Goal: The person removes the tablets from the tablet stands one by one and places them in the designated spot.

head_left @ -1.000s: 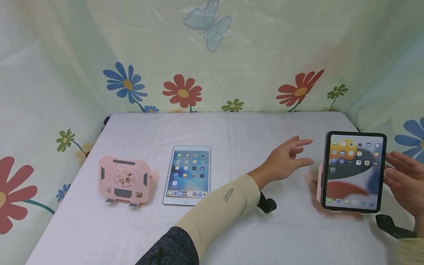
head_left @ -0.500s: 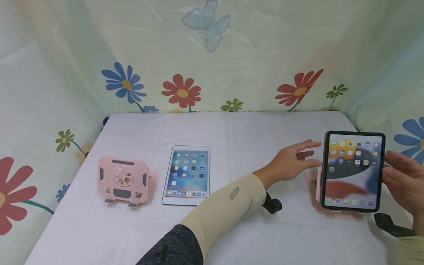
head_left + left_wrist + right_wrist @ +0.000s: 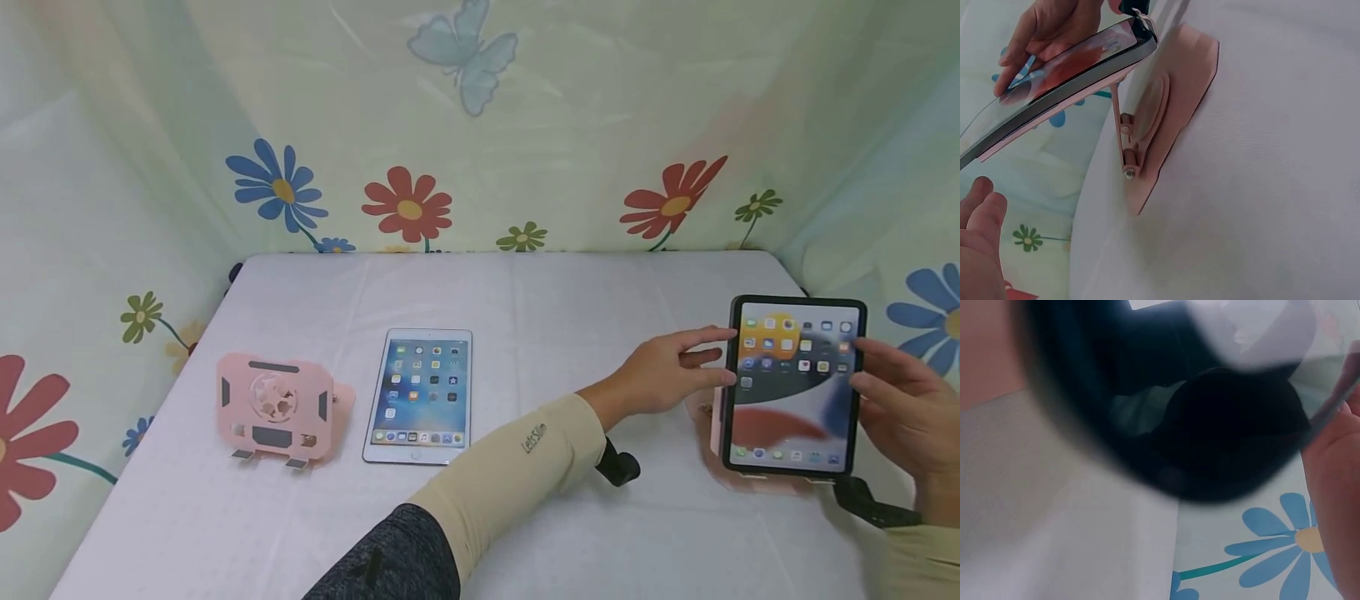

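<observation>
In the head view, a black-cased tablet with a lit screen leans on a pink stand at the right of the table. My left hand reaches its left edge, index finger and thumb extended right at the case. In the left wrist view, a narrow gap shows between those fingertips and the tablet. My right hand touches the opposite edge with its fingers fairly straight. Up close in the right wrist view, the blurred dark tablet corner fills much of the frame.
A white tablet, screen lit, lies flat left of centre. Farther left stands a second pink stand with grey pads and two front hooks. White cloth covers the table; a flowered curtain hangs behind and at both sides.
My left hand has moved right to the black-cased tablet's left edge. My right hand stays at the other edge. The whole head view has shifted slightly left.
</observation>
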Demonstrator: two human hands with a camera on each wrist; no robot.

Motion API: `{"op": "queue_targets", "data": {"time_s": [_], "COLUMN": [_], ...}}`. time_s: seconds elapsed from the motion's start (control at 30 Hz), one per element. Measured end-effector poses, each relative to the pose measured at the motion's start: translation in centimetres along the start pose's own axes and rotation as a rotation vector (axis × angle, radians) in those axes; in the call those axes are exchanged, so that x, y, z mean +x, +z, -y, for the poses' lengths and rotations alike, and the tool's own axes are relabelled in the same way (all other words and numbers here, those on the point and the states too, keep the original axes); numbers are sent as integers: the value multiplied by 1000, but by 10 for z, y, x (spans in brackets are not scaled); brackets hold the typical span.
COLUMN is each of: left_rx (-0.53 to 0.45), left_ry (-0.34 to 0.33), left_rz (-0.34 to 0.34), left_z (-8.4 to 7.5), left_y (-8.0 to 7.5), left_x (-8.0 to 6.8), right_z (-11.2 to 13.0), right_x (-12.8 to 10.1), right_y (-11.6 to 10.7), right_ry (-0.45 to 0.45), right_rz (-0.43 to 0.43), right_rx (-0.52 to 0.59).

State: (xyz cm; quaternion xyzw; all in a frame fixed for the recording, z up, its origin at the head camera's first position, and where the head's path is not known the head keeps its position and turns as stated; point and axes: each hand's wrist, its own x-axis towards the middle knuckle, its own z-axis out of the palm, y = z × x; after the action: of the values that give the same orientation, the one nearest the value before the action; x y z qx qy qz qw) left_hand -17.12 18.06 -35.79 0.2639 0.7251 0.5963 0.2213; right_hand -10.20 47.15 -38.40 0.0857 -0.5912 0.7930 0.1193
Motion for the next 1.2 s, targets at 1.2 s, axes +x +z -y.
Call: {"op": "queue_targets", "data": {"time_s": [1.2], "left_rx": [35], "left_ry": [-55], "left_rz": [2], "left_z": [-8], "left_y": [13], "left_x": [5], "right_z": [7], "right_x": [-3], "right_y": [4], "right_ry": [45], "right_rz": [37], "right_rx": [10]}}
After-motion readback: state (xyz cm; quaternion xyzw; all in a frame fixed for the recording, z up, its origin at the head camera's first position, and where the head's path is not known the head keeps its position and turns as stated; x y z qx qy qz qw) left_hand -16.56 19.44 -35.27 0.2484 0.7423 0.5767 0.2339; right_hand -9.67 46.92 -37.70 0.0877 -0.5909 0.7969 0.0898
